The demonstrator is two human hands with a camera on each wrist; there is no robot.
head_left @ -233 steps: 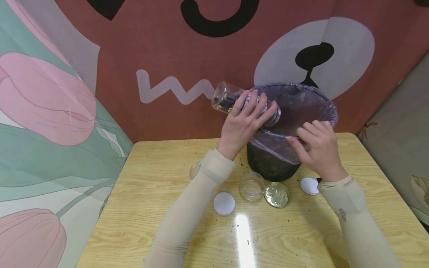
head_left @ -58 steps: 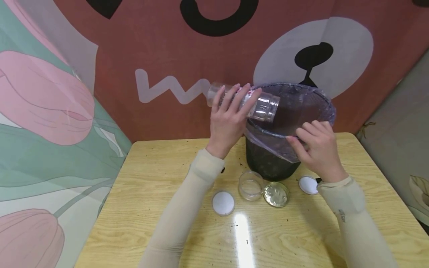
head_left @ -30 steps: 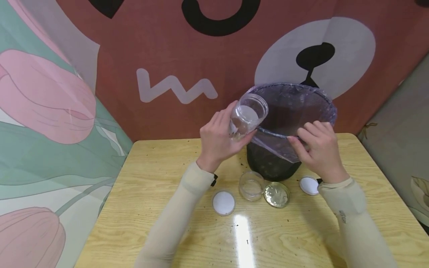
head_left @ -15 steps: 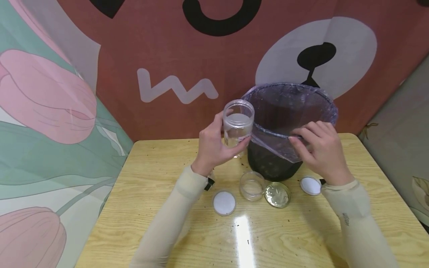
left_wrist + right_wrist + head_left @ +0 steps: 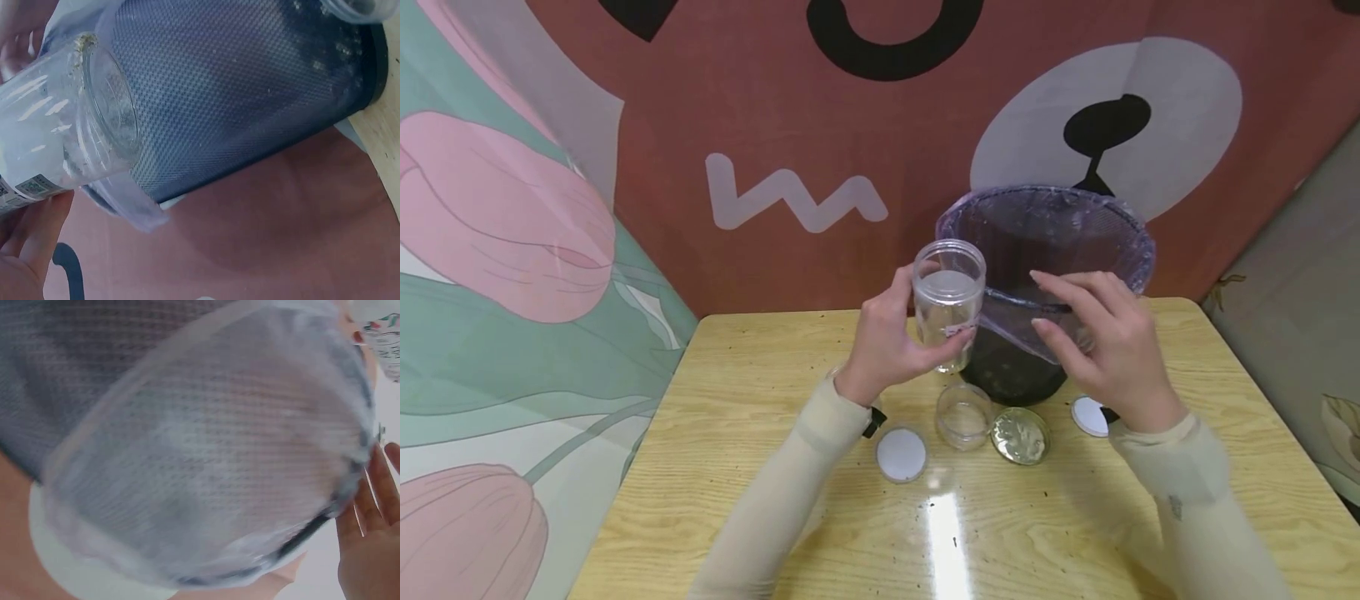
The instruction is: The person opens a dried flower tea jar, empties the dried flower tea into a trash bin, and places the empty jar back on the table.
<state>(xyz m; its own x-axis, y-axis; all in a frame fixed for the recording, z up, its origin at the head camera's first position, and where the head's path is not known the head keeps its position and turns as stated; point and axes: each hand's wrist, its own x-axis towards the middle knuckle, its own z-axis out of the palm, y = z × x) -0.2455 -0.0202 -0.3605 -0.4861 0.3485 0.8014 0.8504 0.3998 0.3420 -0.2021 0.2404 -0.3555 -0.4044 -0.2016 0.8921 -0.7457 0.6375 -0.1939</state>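
Observation:
My left hand [image 5: 883, 346] grips a clear jar [image 5: 950, 312] upright and without a lid, in front of the bin's left side. The jar looks nearly empty; in the left wrist view, crumbs of residue [image 5: 84, 50] cling near its base, beside a printed label [image 5: 39, 185]. A black mesh waste bin [image 5: 1011, 371] stands behind, lined with a thin purplish bag [image 5: 187, 450] folded over its rim. By the rim's front right is my right hand [image 5: 1112, 350], its thumb and fingers parted and holding nothing. The bin's bottom inside is hidden.
On the wooden table [image 5: 722, 467] in front of the bin lie a white disc [image 5: 902, 455], a clear round container [image 5: 964, 417], a gold-coloured lid [image 5: 1020, 436] and another white disc [image 5: 1088, 415]. Dark crumbs are scattered about. A printed cloth [image 5: 775, 108] hangs behind.
Earlier the jar was tipped over the bin with dark contents; these left it, and my left hand turned it upright and lowered it. My right hand has let go of the bagged rim.

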